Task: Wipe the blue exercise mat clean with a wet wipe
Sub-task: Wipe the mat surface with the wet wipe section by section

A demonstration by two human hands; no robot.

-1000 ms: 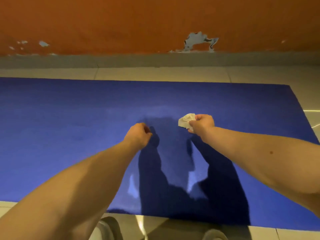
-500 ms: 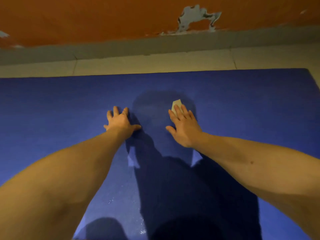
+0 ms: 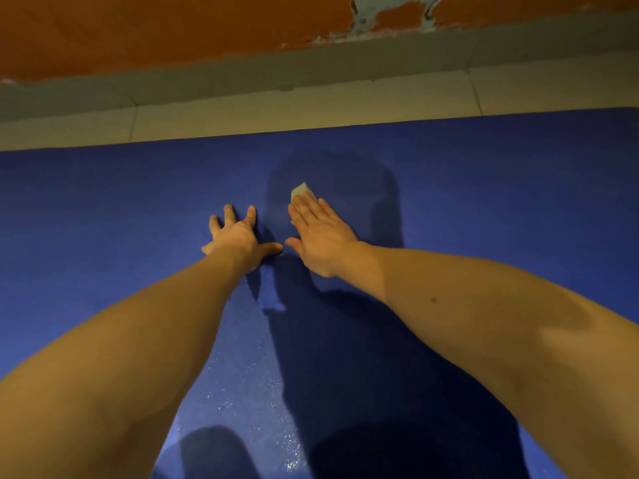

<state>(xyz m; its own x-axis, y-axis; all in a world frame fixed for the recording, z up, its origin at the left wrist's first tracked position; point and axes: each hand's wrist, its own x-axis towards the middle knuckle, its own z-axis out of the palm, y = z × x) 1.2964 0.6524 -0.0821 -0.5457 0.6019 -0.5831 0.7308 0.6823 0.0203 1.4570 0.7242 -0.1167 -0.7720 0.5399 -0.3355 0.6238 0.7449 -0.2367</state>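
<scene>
The blue exercise mat [image 3: 103, 216] fills the floor across the head view. My right hand [image 3: 320, 235] lies flat on it with straight fingers, pressing the white wet wipe [image 3: 301, 192] down; only the wipe's far corner shows past my fingertips. Just to its left, my left hand [image 3: 238, 236] rests flat on the mat with fingers spread, holding nothing. The two thumbs nearly touch. Small shiny wet specks [image 3: 256, 402] dot the mat between my forearms.
A strip of pale floor tiles [image 3: 311, 112] runs along the mat's far edge. Behind it stand a grey skirting [image 3: 242, 77] and an orange wall [image 3: 138, 29] with chipped paint [image 3: 366, 15]. My shadow darkens the mat's middle.
Both hands went from closed fists above the mat to flat palms on it. The right hand, pressing the wipe, has slid left toward the left hand. The view has moved closer to the mat.
</scene>
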